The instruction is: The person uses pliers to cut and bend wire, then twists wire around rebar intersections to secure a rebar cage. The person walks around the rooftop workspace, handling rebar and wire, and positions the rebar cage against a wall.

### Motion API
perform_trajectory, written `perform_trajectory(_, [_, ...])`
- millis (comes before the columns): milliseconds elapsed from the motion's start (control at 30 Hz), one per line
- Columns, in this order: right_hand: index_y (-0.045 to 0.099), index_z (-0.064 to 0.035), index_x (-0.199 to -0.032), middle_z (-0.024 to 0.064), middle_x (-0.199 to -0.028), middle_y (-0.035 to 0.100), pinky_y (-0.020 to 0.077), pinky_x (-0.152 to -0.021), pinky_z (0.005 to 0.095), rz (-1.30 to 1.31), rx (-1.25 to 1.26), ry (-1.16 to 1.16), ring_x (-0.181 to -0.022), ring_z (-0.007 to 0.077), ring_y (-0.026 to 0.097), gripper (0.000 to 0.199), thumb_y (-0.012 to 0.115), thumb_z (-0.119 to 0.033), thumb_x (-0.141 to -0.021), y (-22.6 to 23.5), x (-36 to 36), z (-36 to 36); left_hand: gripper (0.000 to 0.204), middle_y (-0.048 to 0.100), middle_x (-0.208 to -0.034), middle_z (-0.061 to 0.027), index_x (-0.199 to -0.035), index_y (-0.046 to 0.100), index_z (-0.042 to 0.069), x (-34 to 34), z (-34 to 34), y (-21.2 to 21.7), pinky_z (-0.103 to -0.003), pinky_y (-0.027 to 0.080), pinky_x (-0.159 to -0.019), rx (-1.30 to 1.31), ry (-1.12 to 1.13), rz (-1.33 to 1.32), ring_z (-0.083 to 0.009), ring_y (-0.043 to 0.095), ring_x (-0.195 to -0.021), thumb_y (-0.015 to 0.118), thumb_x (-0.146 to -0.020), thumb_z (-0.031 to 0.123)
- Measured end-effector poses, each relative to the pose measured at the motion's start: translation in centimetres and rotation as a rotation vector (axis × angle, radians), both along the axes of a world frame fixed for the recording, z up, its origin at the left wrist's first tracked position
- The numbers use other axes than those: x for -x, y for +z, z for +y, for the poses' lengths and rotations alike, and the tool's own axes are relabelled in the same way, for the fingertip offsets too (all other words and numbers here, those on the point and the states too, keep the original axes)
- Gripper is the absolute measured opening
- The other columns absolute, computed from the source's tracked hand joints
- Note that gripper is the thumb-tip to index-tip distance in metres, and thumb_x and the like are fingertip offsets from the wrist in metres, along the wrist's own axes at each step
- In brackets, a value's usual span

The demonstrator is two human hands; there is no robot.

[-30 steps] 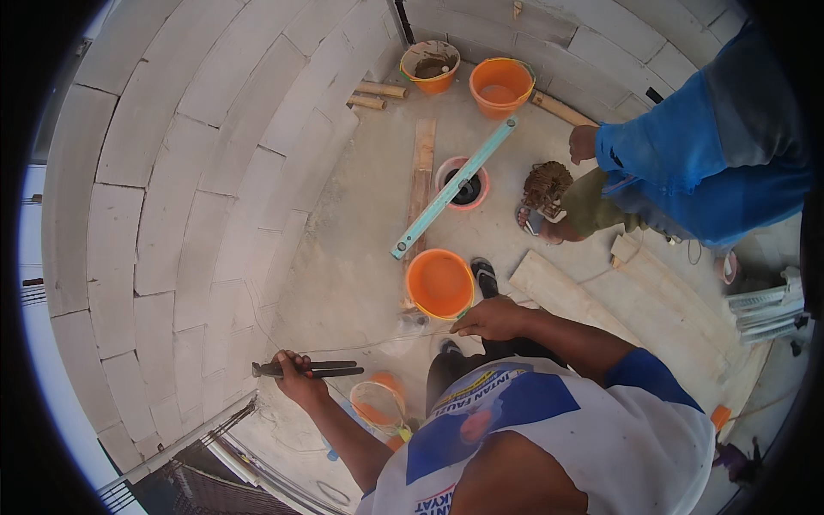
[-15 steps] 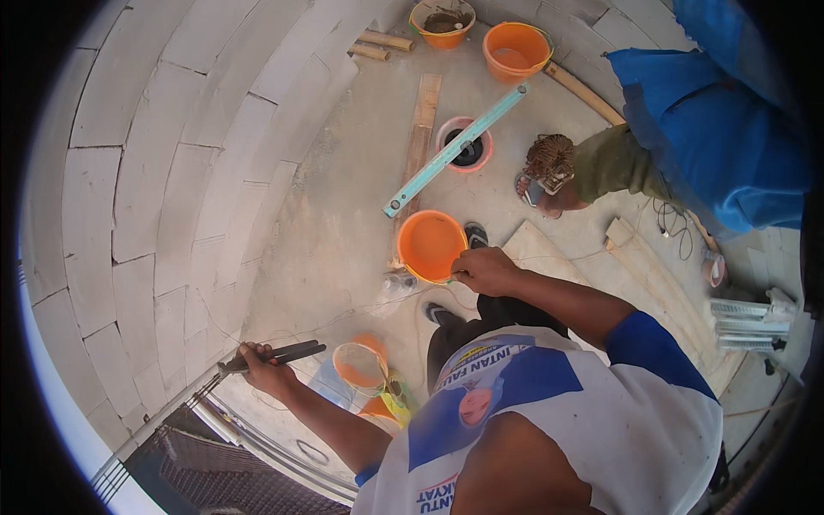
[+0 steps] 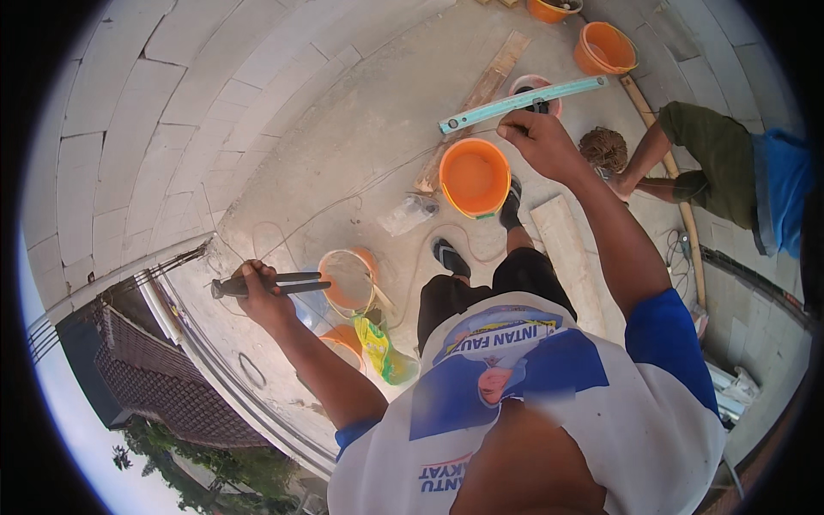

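My left hand [image 3: 262, 296] is wrapped round a pair of black pincers [image 3: 296, 282], near the foot of the block wall. The jaws point to the wall and the two handles stick out to the right. My right hand [image 3: 542, 146] is stretched far out in front, its fingers pinched on a thin wire [image 3: 365, 190]. This wire runs slackly back across the floor toward my left hand; whether the pincers touch it, I cannot tell. Just below my right hand an orange bucket [image 3: 451, 167] stands on the floor beside my feet.
A turquoise spirit level [image 3: 498, 108] lies across a pink bucket [image 3: 556, 106] beyond my right hand. A plank [image 3: 506, 62] lies behind. More buckets [image 3: 371, 257] and a yellow-green bag [image 3: 373, 348] stand near my left forearm. At right a co-worker [image 3: 712, 146] bends beside a bamboo pole [image 3: 687, 227].
My right hand has moved away from the orange bucket's rim, farther out with the wire. My left hand keeps its hold on the pincers. The view has turned, and the co-worker has shifted posture.
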State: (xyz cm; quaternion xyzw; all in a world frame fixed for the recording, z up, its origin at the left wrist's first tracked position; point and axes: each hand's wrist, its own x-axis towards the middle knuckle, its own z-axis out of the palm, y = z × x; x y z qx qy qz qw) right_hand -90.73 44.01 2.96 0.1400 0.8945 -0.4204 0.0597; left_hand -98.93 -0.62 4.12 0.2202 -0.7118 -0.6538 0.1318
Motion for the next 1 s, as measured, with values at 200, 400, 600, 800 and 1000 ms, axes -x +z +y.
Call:
perform_trajectory(200, [0.071, -0.0022, -0.089, 0.0132, -0.082, 0.069, 0.0499, -0.074, 0.0357, -0.578, 0.204, 1.121, -0.077, 0.0273, 0.066, 0.029, 0.060, -0.028, -0.086, 1.5, -3.3, -12.3, 0.012, 0.060, -0.074, -0.0029, -0.090, 0.060, 0.004, -4.1, -9.2, 1.3, -0.018, 0.035, -0.049, 0.068, 0.080, 0.064, -0.0081, 0.053, -0.064, 0.060, -0.092, 0.016])
perform_trajectory(400, [0.066, 0.0000, -0.094, 0.0070, -0.070, 0.066, 0.0428, -0.056, 0.0246, -0.075, 0.836, 0.308, -0.064, 0.0124, 0.059, 0.023, 0.061, -0.022, -0.089, 4.2, 3.4, -9.7, 0.012, 0.063, -0.078, -0.0034, -0.090, 0.062, 0.005, -13.2, -13.3, 1.4, -0.020, 0.038, -0.050, 0.039, 0.232, 0.105, -0.0094, 0.056, -0.067, 0.063, -0.091, 0.017])
perform_trajectory(600, [0.069, -0.0036, -0.091, 0.0177, -0.080, 0.067, 0.0502, -0.069, 0.0411, -0.076, -0.782, 1.038, -0.079, 0.0349, 0.065, 0.026, 0.057, -0.026, -0.086, -4.5, 3.6, -12.3, 0.013, 0.063, -0.081, -0.0060, -0.091, 0.060, 0.001, -18.4, -4.9, 4.3, -0.024, 0.045, -0.061, -0.170, 0.192, 0.259, -0.0117, 0.057, -0.069, 0.063, -0.091, 0.013])
perform_trajectory(800, [0.068, -0.0019, -0.080, 0.0085, -0.068, 0.065, 0.0437, -0.057, 0.0305, -0.510, 0.743, 1.460, -0.062, 0.0145, 0.058, 0.018, 0.064, -0.020, -0.083, 7.3, 1.1, -13.1, 0.013, 0.062, -0.078, -0.0025, -0.094, 0.060, 0.001, -29.9, -5.8, 3.7, -0.023, 0.045, -0.059, 0.184, 0.631, 0.007, -0.0094, 0.055, -0.067, 0.062, -0.092, 0.014])
perform_trajectory(1000, [0.064, -0.0047, -0.092, 0.0086, -0.072, 0.064, 0.0454, -0.061, 0.0352, 0.079, 0.128, 0.879, -0.065, 0.0231, 0.062, 0.011, 0.059, -0.013, -0.087, 6.0, 3.5, -19.5, 0.011, 0.059, -0.079, -0.0032, -0.095, 0.056, 0.003, -40.8, -2.2, 4.8, -0.022, 0.038, -0.053, -0.093, 0.843, 0.071, -0.0093, 0.053, -0.065, 0.060, -0.092, 0.014])
